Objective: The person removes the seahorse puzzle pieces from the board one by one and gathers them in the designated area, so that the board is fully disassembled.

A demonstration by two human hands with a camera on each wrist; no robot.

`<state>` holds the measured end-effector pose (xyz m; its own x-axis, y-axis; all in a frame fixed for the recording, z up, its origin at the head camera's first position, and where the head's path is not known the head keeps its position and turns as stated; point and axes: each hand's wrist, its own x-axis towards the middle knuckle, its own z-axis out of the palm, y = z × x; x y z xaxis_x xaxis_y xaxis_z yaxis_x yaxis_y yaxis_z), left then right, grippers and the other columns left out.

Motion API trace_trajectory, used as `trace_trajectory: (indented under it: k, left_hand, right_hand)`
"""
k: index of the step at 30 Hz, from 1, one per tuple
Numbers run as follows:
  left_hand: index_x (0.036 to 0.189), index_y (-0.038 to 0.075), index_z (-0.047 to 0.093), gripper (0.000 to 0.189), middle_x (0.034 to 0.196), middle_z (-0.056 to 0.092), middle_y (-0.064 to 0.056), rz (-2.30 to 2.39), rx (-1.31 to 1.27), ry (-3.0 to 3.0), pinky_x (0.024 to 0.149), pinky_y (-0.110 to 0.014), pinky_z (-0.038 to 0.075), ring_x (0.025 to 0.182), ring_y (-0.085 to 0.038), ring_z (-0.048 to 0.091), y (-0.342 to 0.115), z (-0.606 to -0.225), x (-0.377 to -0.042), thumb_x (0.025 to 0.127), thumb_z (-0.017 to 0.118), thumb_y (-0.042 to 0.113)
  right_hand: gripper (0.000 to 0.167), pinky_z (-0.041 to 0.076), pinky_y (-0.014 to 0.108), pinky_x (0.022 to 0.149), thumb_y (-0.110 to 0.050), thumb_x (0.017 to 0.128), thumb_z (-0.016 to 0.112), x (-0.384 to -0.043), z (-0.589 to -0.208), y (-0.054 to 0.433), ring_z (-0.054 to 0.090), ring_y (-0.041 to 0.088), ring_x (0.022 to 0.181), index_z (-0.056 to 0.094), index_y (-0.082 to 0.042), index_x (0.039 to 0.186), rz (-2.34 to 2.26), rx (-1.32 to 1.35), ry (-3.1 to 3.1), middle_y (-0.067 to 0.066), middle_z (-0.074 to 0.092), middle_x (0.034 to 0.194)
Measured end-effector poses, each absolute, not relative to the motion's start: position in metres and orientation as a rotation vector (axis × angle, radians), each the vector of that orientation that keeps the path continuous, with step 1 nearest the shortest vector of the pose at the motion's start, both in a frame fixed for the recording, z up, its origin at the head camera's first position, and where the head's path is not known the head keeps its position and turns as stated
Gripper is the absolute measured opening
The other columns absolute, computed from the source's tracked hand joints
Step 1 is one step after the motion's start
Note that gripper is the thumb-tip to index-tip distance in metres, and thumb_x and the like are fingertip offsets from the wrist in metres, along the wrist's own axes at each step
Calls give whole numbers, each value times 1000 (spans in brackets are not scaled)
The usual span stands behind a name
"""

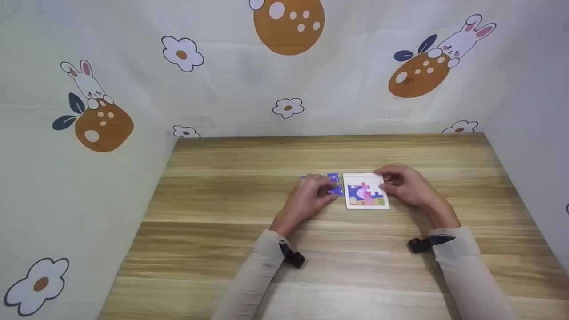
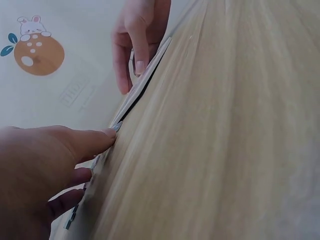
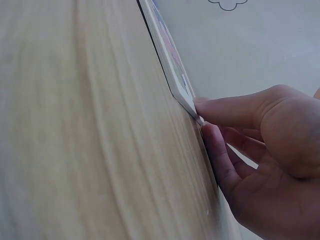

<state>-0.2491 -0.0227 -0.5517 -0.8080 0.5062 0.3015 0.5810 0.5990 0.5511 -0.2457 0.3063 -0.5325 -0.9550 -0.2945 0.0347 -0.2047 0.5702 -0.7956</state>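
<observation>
Hands, two of them, work just right of centre in the head view, both over one wooden table (image 1: 213, 266). Your left hand (image 1: 306, 198) pinches one puzzle piece (image 1: 336, 191) between its thumb and a finger, beside the left rim of the one white puzzle tray (image 1: 358, 179). Your right hand (image 1: 409, 186) grips that tray at its right edge, thumb above, as the right wrist view shows

You have at least two more blue pieces outside the tray: one loose piece (image 1: 333, 177) just above the pinched one, and one small corner (image 1: 303, 178) showing past your left knuckles. Your hand may hide others, so you cannot get a sure total. Joined pieces (image 1: 362, 198) cover the lower part of the tray, their number too small to tell, with white base showing above

You wear two black wrist cameras (image 1: 293, 257), one per sleeve. On the cloth (image 1: 240, 89) behind, you can count three orange fruits (image 1: 289, 26), one each at left, top and upper right
</observation>
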Motion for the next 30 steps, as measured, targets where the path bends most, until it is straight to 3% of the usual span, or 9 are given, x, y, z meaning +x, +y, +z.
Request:
trace_trajectory:
  k: [18,30]
  left_hand:
    - [119,22,84,27,126,78,2,-922,-877,-2749,110,-34,55,121,-19,69,-22,-554,-250,98,82,37]
    - [116,19,85,23,122,79,-1,-928,-891,-2703,106,-34,57,116,-20,71,-22,-556,-250,98,82,32]
  right_hand:
    - [39,50,11,95,-2,98,76,-248,-531,307,68,34,119,73,-5,137,-1285,-367,2706,21,68,137]
    - [40,53,9,92,-1,96,78,-246,-533,307,68,35,116,73,-1,135,-1362,-404,2682,24,69,134]
